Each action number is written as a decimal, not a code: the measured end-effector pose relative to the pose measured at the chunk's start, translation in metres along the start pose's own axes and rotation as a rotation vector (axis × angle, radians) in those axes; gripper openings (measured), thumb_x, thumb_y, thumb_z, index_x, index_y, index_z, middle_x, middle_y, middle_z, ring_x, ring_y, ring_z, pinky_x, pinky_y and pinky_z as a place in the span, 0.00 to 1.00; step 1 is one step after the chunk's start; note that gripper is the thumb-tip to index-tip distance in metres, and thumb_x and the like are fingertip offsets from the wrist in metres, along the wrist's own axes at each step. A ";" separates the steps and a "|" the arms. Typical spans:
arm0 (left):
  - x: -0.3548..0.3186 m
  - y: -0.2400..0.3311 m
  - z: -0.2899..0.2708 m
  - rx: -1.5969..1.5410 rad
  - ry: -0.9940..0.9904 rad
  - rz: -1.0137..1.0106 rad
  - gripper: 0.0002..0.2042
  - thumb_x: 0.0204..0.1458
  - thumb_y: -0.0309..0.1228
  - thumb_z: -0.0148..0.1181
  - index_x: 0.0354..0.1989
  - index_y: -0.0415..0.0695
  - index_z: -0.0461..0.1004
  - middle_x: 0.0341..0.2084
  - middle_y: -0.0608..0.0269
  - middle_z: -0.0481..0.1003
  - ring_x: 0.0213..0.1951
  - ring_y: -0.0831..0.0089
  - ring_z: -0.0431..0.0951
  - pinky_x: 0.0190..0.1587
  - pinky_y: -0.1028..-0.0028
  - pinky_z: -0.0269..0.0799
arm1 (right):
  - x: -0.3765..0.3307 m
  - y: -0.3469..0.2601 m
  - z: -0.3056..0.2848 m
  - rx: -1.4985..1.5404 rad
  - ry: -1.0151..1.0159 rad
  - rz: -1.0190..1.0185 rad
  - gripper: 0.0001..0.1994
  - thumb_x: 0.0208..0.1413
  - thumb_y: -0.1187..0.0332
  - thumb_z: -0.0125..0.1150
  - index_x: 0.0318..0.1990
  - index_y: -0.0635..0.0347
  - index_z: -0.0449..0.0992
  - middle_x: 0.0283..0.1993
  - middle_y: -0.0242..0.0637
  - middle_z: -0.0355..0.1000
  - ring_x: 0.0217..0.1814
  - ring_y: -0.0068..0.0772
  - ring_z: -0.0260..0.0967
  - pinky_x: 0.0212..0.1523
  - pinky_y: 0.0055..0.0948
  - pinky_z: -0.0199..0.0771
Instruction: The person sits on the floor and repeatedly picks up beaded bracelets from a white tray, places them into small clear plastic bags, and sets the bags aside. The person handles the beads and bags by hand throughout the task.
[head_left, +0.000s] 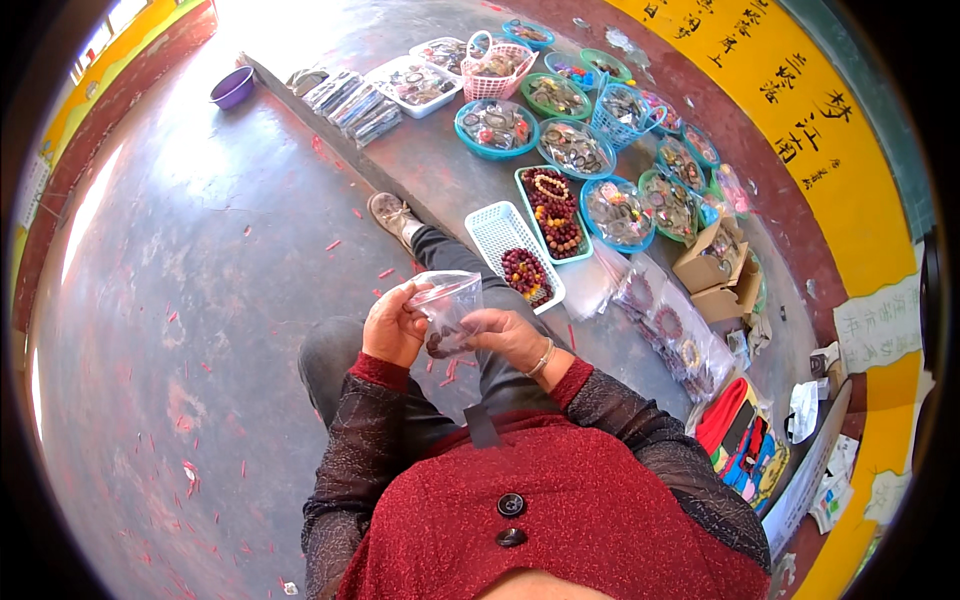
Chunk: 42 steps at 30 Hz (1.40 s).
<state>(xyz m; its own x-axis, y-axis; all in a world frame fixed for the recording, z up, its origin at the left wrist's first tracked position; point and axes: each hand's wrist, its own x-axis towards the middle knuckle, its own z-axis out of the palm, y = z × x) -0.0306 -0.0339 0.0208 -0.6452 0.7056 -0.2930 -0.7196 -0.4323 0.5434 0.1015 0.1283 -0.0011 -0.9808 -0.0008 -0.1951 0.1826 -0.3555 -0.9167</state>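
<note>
A small see-through plastic bag (458, 300) is held up in front of my lap, with dark round beads (442, 344) at its bottom. My left hand (394, 326) pinches the bag's left side near the top. On the other side, the fingers of my right hand (508, 338) grip the bag lower down, beside the beads; a bracelet circles that wrist. Just beyond my right hand, a pale blue plastic basket (489, 226) holds dark red and yellow bead bracelets (525, 275). A green-rimmed basket next to it carries more bead bracelets (556, 215).
Several round baskets and basins of bagged goods, including a blue basin (496, 130), stand along the wall. Flat plastic bags with bracelets (672, 322) and a cardboard box (712, 255) lie to the right. A purple basin (233, 88) sits far left. Red scraps dot the floor.
</note>
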 end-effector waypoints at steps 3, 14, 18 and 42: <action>0.003 0.003 -0.009 -0.034 -0.142 0.069 0.19 0.59 0.44 0.43 0.44 0.40 0.70 0.36 0.62 0.75 0.35 0.71 0.75 0.29 0.81 0.67 | -0.006 -0.016 -0.003 0.131 0.020 0.015 0.13 0.52 0.75 0.58 0.47 0.64 0.72 0.42 0.35 0.73 0.42 0.23 0.70 0.43 0.22 0.71; -0.007 -0.024 0.016 0.085 -0.287 -0.195 0.16 0.55 0.29 0.51 0.50 0.38 0.65 0.43 0.57 0.72 0.41 0.65 0.75 0.37 0.65 0.73 | -0.011 -0.047 0.008 0.315 0.268 -0.130 0.13 0.56 0.72 0.53 0.49 0.65 0.71 0.43 0.35 0.72 0.41 0.24 0.70 0.45 0.23 0.71; -0.005 -0.027 0.016 0.120 -0.212 -0.208 0.15 0.54 0.28 0.52 0.49 0.35 0.67 0.41 0.57 0.73 0.40 0.67 0.75 0.43 0.62 0.73 | -0.010 -0.044 0.006 0.238 0.307 -0.122 0.13 0.59 0.67 0.51 0.47 0.65 0.72 0.41 0.33 0.73 0.40 0.21 0.69 0.44 0.20 0.69; -0.014 -0.019 0.025 0.295 -0.245 -0.111 0.11 0.54 0.29 0.53 0.42 0.38 0.73 0.36 0.61 0.75 0.35 0.75 0.74 0.34 0.78 0.70 | -0.019 -0.049 -0.006 0.201 0.130 -0.012 0.18 0.52 0.62 0.61 0.46 0.64 0.71 0.40 0.30 0.72 0.40 0.20 0.67 0.43 0.22 0.67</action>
<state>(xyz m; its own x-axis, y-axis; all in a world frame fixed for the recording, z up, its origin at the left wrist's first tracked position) -0.0012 -0.0213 0.0344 -0.4614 0.8675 -0.1856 -0.6539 -0.1912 0.7320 0.1112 0.1516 0.0456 -0.9634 0.1205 -0.2395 0.1405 -0.5341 -0.8337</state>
